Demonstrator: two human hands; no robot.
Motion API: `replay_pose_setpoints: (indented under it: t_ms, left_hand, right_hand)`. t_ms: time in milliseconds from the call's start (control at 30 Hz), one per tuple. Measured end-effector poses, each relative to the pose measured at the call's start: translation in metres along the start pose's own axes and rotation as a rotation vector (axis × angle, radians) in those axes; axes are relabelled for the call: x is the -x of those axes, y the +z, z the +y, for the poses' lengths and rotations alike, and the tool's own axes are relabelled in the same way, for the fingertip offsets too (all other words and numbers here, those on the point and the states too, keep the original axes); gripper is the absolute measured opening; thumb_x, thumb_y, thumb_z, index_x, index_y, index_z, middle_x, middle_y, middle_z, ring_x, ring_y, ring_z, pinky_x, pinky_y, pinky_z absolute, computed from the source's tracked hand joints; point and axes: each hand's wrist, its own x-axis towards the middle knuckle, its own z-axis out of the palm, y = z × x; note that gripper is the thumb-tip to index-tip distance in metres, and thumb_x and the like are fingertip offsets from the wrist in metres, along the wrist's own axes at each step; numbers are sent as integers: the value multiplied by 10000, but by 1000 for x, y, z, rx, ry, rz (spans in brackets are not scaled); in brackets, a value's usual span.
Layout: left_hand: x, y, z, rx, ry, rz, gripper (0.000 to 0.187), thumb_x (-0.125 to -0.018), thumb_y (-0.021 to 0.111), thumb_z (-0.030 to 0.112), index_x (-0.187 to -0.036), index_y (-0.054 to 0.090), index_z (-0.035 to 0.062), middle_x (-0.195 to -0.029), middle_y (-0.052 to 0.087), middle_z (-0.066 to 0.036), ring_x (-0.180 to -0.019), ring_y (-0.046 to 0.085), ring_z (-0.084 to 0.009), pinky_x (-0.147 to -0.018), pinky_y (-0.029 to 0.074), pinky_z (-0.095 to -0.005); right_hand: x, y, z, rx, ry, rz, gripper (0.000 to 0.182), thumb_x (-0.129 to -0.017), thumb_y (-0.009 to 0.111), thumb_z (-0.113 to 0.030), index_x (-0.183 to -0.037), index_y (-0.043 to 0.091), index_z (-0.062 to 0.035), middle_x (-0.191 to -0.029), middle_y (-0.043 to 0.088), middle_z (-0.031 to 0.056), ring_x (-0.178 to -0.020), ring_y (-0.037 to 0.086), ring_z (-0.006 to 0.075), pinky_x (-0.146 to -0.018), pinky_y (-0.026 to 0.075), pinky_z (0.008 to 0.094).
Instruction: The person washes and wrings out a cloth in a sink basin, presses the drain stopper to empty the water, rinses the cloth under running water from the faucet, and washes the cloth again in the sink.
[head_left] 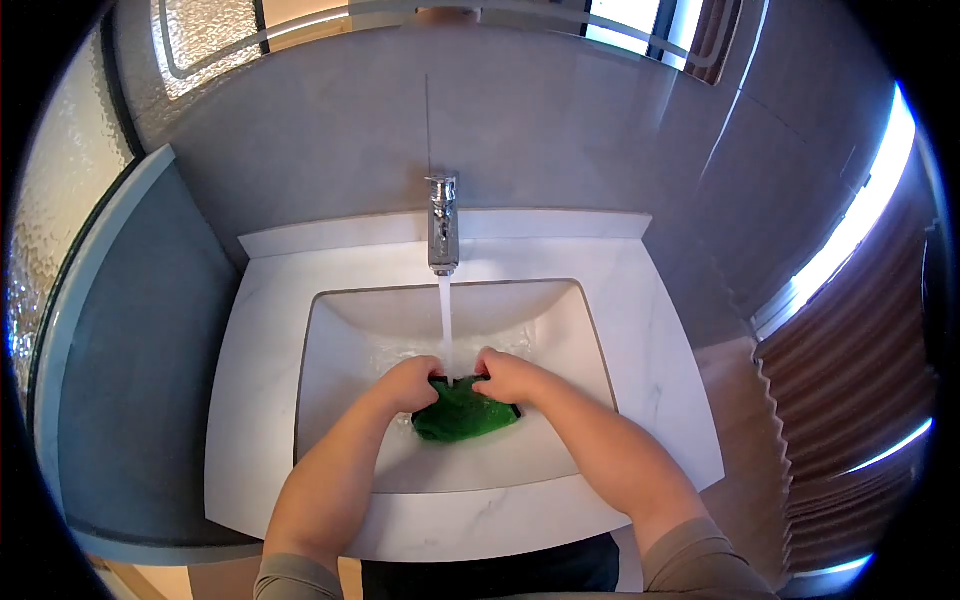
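Observation:
A wet green cloth (462, 412) with dark edging hangs between my two hands, low in the white sink basin (340, 440). My left hand (411, 384) pinches its upper left edge, and my right hand (506, 378) grips the upper right edge. Water runs from the chrome faucet (443, 225) in a straight stream (446, 315) onto the cloth's top edge, between the hands. Some fingertips are hidden behind the cloth.
A white marbled countertop (655, 370) surrounds the basin, with a low backsplash (560, 224) behind. A mirror (520, 14) is on the grey wall above. A grey partition (145, 370) stands at left; a brown pleated curtain (850, 380) hangs at right.

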Motion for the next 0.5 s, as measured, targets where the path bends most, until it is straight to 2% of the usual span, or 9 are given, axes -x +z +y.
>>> replay_pose_setpoints:
  t_ms: [67,167,200,267,300,367,400,433,500]
  left_hand:
    - [6,-2,5,61,-9,-85,393,-653,638,35,-1045,626,33,-950,665,-159,-913,629,-304,-792,502,-367]
    - [3,0,2,111,-72,-251,455,-662,657,56,-1113,604,37,-986,662,-144,-917,629,-294,-812,498,-365]
    - [1,1,0,102,-129,-335,498,-660,676,76,-1149,591,40,-1013,657,-141,-923,627,-285,-824,495,-363]
    - [0,3,-4,-13,-105,-298,569,-657,705,102,-1205,559,53,-1045,646,-156,-924,631,-280,-813,505,-360]
    - [-1,3,-5,-127,-79,-256,644,-653,733,129,-1260,527,66,-1078,635,-171,-926,635,-275,-803,515,-357]
    - [-5,13,-21,-124,-80,-208,737,-644,763,162,-1314,470,76,-1094,627,-182,-924,640,-272,-765,529,-356]
    - [-1,10,-16,-121,-84,-162,834,-634,793,196,-1368,413,86,-1110,620,-193,-923,644,-270,-728,543,-355]
    - [3,6,-11,-120,-86,-162,834,-634,793,196,-1368,413,86,-1110,620,-193,-923,644,-270,-728,543,-355]
    - [9,-5,3,57,-224,-380,932,-632,819,234,-1421,334,127,-1108,621,-193,-903,654,-265,-658,554,-359]
  right_hand:
    - [-1,5,4,-124,-31,138,369,-720,725,-177,-1020,567,-29,-940,636,144,-908,615,270,-787,491,340]
    - [-1,2,4,-81,-24,130,299,-700,663,-66,-988,595,-26,-889,643,142,-889,623,262,-780,495,341]
    - [-1,-1,2,-82,-23,130,299,-700,663,-66,-988,595,-26,-889,643,142,-889,623,262,-780,495,341]
    - [3,-9,0,-59,-8,-90,243,-672,623,-34,-915,626,-28,-817,648,121,-817,628,247,-731,499,343]
    - [4,-10,0,-59,-7,-89,243,-672,623,-34,-915,626,-28,-817,648,121,-817,628,247,-731,499,343]
    - [6,-14,0,-20,-16,-91,171,-673,627,-52,-843,639,-38,-746,641,103,-744,619,233,-680,494,343]
    - [6,-15,1,-19,-17,-92,171,-673,627,-52,-843,639,-38,-746,641,103,-744,619,233,-680,494,343]
    - [5,-16,3,6,-55,-85,183,-664,633,-61,-847,641,-53,-749,642,98,-717,611,230,-662,489,340]
    - [8,-20,-4,32,-93,-79,196,-656,640,-71,-851,643,-68,-752,642,94,-690,602,226,-645,485,337]
